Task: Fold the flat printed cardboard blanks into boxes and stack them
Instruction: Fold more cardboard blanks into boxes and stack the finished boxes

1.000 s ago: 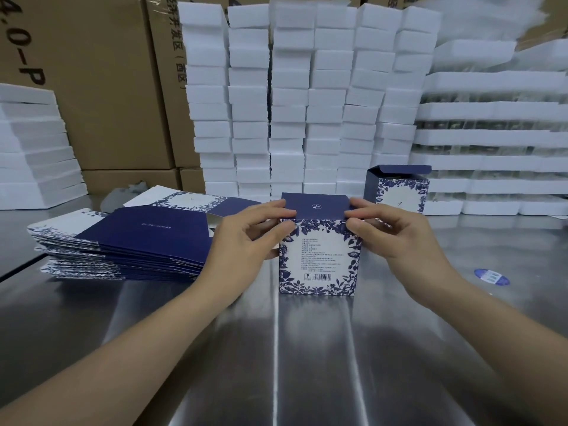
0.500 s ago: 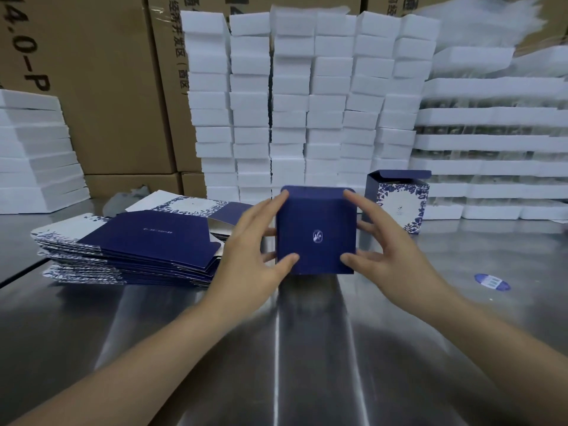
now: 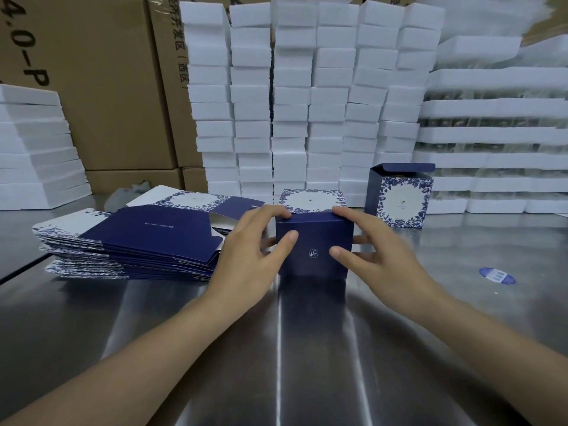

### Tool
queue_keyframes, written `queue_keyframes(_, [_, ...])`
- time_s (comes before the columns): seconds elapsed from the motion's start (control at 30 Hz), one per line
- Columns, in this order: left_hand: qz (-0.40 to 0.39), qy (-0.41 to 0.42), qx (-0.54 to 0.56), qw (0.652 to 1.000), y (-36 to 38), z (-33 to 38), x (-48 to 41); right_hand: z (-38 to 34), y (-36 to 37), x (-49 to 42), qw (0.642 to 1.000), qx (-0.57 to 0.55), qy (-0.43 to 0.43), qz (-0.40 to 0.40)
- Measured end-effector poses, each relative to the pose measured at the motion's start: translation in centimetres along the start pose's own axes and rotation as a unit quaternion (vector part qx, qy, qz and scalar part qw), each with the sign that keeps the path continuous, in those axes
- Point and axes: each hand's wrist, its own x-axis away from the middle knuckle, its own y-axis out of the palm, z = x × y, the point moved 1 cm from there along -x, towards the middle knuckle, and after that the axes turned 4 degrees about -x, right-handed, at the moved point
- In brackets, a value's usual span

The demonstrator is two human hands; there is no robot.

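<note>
Broadly, the steel desk (image 3: 307, 348) fills most of what I see from my end. Brown cartons (image 3: 101, 87) and columns of white foam blocks (image 3: 307, 103) are walled up along its far edge, and I judge they are parked there to stay out of the working lane.

On the left of the desk lies the pile of blanks (image 3: 147, 241), flat and slightly fanned. It sits near the left hand, I'd say so that the next one is a short reach.

Back right, just in front of the foam, a finished box (image 3: 402, 195) stands upright with its lid flap raised. I take it as the start of the stack, set well apart from the pile so that folded and unfolded stock do not mix.

Between the two, at centre, is the box (image 3: 313, 256) being worked. It is tipped so a plain navy face looks at me and the flowered face looks up. I can't tell whether its lower edge touches the desk.

The left hand (image 3: 249, 250) grasps its left side, with the thumb on the navy face and the forefinger at the top edge. The right hand (image 3: 378, 253) mirrors that grasp on the right. Squeezing from both sides, I judge, squares the walls and seats the end flap.

Smallest, a blue oval sticker (image 3: 497, 275) lies on the desk off to the right.
</note>
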Motion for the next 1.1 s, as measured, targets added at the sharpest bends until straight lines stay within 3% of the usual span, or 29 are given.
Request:
queue_keyframes(0.23, [-0.067, 0.024, -0.076, 0.995, 0.1, 1.2, 0.3, -0.7, 0.2, -0.2, 1.000, 0.000, -0.021, 0.004])
queue_keyframes(0.5, [-0.043, 0.019, -0.147, 0.988, 0.9, 1.0, 0.6, -0.8, 0.7, 0.0, 0.994, 0.092, -0.051, -0.011])
queue_keyframes(0.9, [-0.031, 0.028, -0.157, 0.987, 1.2, 1.3, 0.8, -0.9, 1.4, 0.0, 0.994, 0.087, -0.053, 0.027])
queue_keyframes(1.1, [-0.011, -0.007, -0.069, 0.998, -0.3, 0.1, 0.0, -0.8, 0.0, -0.3, 0.999, 0.031, -0.022, 0.036])
